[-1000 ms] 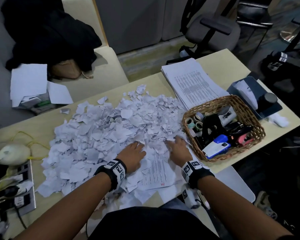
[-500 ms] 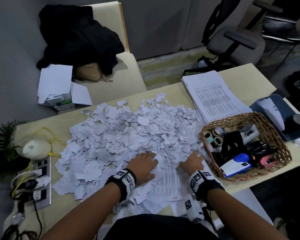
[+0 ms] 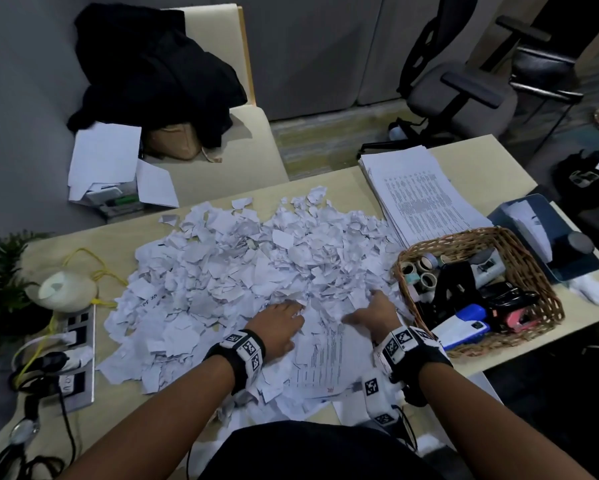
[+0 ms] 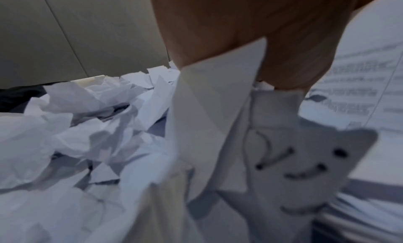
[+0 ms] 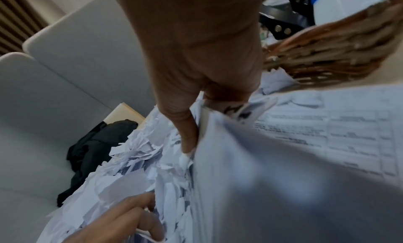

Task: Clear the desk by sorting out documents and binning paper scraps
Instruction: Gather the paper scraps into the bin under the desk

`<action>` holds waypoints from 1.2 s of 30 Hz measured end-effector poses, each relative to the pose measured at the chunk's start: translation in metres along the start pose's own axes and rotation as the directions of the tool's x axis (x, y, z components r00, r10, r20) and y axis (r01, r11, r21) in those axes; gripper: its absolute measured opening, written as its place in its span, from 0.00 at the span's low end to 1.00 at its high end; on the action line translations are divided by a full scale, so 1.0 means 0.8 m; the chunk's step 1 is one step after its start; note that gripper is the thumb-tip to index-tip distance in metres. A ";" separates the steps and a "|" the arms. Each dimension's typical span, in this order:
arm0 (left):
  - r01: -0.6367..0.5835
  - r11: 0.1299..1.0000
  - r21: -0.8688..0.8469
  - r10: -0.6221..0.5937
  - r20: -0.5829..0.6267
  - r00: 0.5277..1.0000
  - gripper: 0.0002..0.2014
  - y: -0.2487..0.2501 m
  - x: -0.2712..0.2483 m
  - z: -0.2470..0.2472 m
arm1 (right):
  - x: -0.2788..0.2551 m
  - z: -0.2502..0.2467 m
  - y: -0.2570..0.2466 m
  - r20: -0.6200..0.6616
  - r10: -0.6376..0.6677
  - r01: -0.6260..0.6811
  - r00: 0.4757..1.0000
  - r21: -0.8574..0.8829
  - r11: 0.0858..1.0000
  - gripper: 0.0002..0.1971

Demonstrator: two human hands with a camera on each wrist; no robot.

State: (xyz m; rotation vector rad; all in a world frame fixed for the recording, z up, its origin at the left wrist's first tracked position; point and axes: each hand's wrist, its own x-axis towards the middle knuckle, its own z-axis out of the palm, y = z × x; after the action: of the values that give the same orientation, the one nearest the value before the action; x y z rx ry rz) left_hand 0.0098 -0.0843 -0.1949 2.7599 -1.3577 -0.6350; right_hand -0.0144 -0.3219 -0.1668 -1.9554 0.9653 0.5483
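Head view shows both hands low on the counter (image 3: 471,161), buried at the near edge of a wide heap of torn paper scraps (image 3: 242,271). The left hand (image 3: 277,327) lies palm down on the scraps, its fingers (image 3: 293,311) pushed in under loose pieces; from its wrist camera a few scraps stand up against the palm, but whether the fingers curl round them I cannot tell. The right hand (image 3: 374,315) sits just right of it, touching a printed document (image 3: 329,362) that lies half under the scraps between the two hands. In the right wrist view the right hand's fingers (image 5: 187,136) pinch the raised edge of that sheet, thumb against the paper. Just right of these fingers stands a wicker basket (image 3: 533,271) filled with tape rolls and staplers. Beyond the basket, farther from the fingertips, a stack of printed pages (image 3: 419,195) rests on the counter, its near edge touching the scrap heap.
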 end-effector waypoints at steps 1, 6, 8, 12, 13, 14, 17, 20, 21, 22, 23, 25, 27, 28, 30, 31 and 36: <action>0.000 1.000 -0.010 0.000 -0.004 1.000 0.21 0.000 -0.001 0.000 | -0.005 -0.003 -0.004 -0.010 -0.041 0.041 0.999 -0.006 0.999 0.52; 0.003 0.998 -0.056 -0.006 -0.057 0.998 0.20 0.004 -0.008 -0.005 | -0.018 -0.029 -0.032 0.014 -0.134 0.133 0.991 -0.254 0.958 0.28; 0.024 0.997 -0.067 -0.029 -0.066 0.997 0.20 0.005 -0.012 -0.003 | -0.025 -0.041 -0.048 0.031 -0.169 0.170 0.985 -0.343 0.924 0.23; 0.061 0.994 -0.092 -0.067 -0.063 0.996 0.19 0.006 -0.017 -0.004 | -0.038 -0.061 -0.079 0.052 -0.283 0.279 0.958 -0.408 0.869 0.22; 0.069 0.992 -0.101 -0.076 -0.064 0.995 0.18 0.006 -0.017 -0.004 | -0.046 -0.066 -0.087 0.061 -0.314 0.308 0.948 -0.431 0.848 0.21; 0.079 0.990 -0.118 -0.087 -0.061 0.994 0.18 0.006 -0.017 -0.004 | -0.052 -0.070 -0.093 0.068 -0.346 0.337 0.936 -0.460 0.822 0.21; 0.110 0.977 -0.181 -0.118 -0.033 0.993 0.15 0.001 -0.012 -0.004 | -0.073 -0.083 -0.112 0.063 -0.438 0.397 0.897 -0.553 0.733 0.23; 0.111 0.953 -0.280 -0.111 0.016 0.994 0.14 0.000 -0.006 -0.017 | -0.096 -0.097 -0.129 0.064 -0.527 0.443 0.847 -0.631 0.636 0.23; 0.116 0.932 -0.342 -0.121 0.008 0.993 0.13 -0.001 -0.005 -0.022 | -0.106 -0.103 -0.135 0.064 -0.552 0.453 0.832 -0.652 0.607 0.22; 0.126 0.906 -0.404 -0.143 -0.013 0.990 0.12 -0.002 -0.004 -0.029 | -0.114 -0.109 -0.142 0.058 -0.585 0.464 0.809 -0.673 0.576 0.22; 0.133 0.874 -0.468 -0.176 -0.049 0.983 0.10 -0.003 -0.003 -0.035 | -0.123 -0.116 -0.148 0.048 -0.613 0.470 0.788 -0.690 0.551 0.22; 0.129 0.778 -0.615 -0.275 -0.149 0.950 0.05 -0.010 -0.003 -0.044 | -0.139 -0.126 -0.160 0.027 -0.675 0.479 0.737 -0.726 0.494 0.21; 0.114 0.646 -0.754 -0.405 -0.213 0.889 0.06 -0.016 -0.003 -0.052 | -0.151 -0.132 -0.172 0.014 -0.727 0.483 0.687 -0.756 0.442 0.19; 0.105 0.579 -0.808 -0.469 -0.225 0.854 0.07 -0.018 -0.004 -0.061 | -0.155 -0.134 -0.176 0.015 -0.749 0.491 0.663 -0.763 0.420 0.19; 0.061 0.420 -0.905 -0.565 -0.208 0.798 0.07 -0.024 -0.003 -0.079 | -0.162 -0.136 -0.183 0.025 -0.783 0.518 0.621 -0.764 0.386 0.20; 0.022 0.318 -0.948 -0.592 -0.181 0.785 0.06 -0.028 -0.001 -0.089 | -0.165 -0.137 -0.185 0.031 -0.796 0.531 0.605 -0.760 0.374 0.20; -0.235 -0.262 -0.936 -0.570 -0.047 0.820 0.30 -0.055 0.001 -0.123 | -0.164 -0.135 -0.191 0.023 -0.867 0.658 0.497 -0.662 0.360 0.26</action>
State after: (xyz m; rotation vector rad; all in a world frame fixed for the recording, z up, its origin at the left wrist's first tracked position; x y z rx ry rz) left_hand 0.0789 -0.0748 -0.1126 1.3050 0.1167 -0.4811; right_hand 0.0297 -0.3087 0.0569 -2.8486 -0.1553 -0.1083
